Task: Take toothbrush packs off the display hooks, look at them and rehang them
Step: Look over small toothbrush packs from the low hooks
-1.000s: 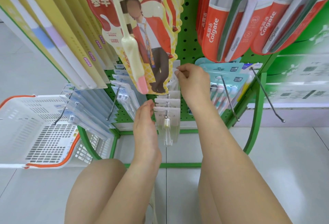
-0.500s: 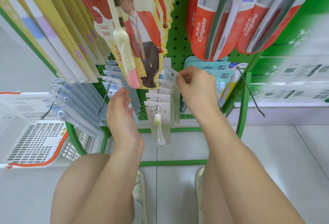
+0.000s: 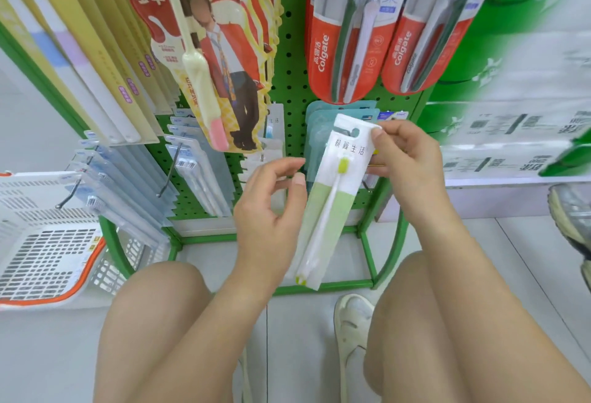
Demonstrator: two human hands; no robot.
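Presently, head view, the only one: my right hand pinches the top corner of a white-and-green toothbrush pack, thumb on the front beside the hang hole. Pack is off its hook, held free in front of the green pegboard, tilted, printed face toward me, its bottom end low over the rack's base frame. My left hand sits just beside the pack's left edge, fingers loosely curled, thumb tip close to the edge; whether it touches I cannot tell. It grips nothing that I can see.

Behind the pack, more packs of the same kind hang on the middle hook. Red Colgate packs hang above; a white basket stands to the left.

Progress, as I judge it: removal done for this pack, looking under way. Left: rehang it through the hole, then likely other packs.
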